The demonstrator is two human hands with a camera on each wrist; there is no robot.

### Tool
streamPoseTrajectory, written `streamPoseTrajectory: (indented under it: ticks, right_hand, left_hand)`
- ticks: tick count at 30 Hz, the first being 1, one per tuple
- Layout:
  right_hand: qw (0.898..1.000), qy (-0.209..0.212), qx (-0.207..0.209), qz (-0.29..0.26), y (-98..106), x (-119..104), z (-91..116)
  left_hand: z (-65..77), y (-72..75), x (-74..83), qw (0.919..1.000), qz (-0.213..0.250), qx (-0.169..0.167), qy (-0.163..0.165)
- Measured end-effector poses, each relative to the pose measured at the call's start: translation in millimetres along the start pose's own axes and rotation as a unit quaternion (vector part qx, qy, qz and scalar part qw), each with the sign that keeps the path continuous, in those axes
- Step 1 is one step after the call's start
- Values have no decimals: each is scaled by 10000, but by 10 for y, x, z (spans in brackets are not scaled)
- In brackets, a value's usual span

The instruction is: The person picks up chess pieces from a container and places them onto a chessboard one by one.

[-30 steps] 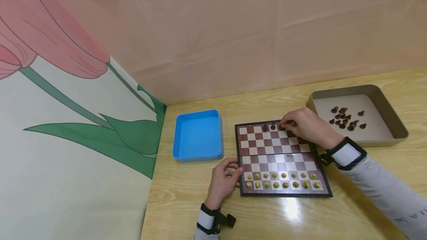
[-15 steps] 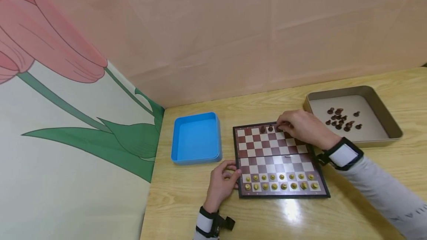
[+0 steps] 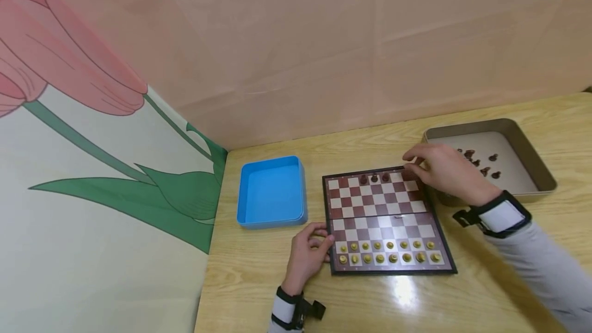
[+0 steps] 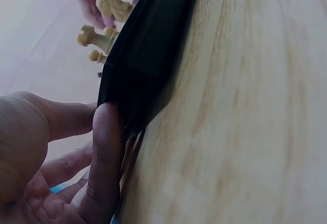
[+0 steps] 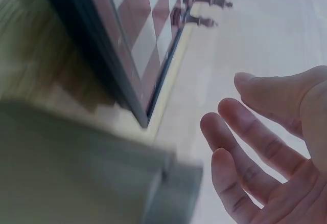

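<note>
The folding chessboard (image 3: 370, 204) lies on the table, with two rows of gold chess pieces (image 3: 393, 258) on its near side. Three dark chess pieces (image 3: 374, 178) stand along its far edge; the right wrist view shows the same dark pieces (image 5: 204, 0) upright. My left hand (image 3: 306, 257) grips the board's left edge; in the left wrist view its fingers (image 4: 106, 152) pinch the black rim beside a pale rook (image 4: 97, 38). My right hand (image 3: 448, 172) hovers between the board's far right corner and the metal tray, fingers (image 5: 260, 137) spread and holding nothing.
The brown metal tray (image 3: 532, 150) at the right holds several loose dark pieces (image 3: 484, 170), partly hidden by the right hand. A blue square box (image 3: 270, 194) stands left of the board. A hanging cloth (image 3: 296, 66) borders the table's far edge.
My right hand has let go of a dark piece at the board's far edge, now standing third in line, and moved right toward the tray. My left hand keeps its grip.
</note>
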State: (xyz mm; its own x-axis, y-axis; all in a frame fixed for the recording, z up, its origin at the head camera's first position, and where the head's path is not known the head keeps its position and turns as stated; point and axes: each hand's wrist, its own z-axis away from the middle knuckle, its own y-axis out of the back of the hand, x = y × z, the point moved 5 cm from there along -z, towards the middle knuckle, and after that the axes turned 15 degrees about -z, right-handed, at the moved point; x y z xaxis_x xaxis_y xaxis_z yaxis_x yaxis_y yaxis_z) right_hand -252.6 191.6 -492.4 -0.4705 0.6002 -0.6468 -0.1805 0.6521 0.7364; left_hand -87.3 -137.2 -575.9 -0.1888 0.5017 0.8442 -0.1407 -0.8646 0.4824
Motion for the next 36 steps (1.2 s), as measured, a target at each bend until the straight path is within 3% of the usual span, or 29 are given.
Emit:
streamPoseTrajectory:
  ticks: [16,26,36]
  right_hand:
    - [9920,697,901,542,478,395,285]
    - [9939,-533,493,824,636,765,485]
    - [9880,-1097,89,1086,685,1083,663]
  left_hand:
    - [4,-4,-11,10000,35,6,-35]
    - [-3,8,-8,10000,21,13,18]
    - [-4,6,-8,10000,-16,27,-20]
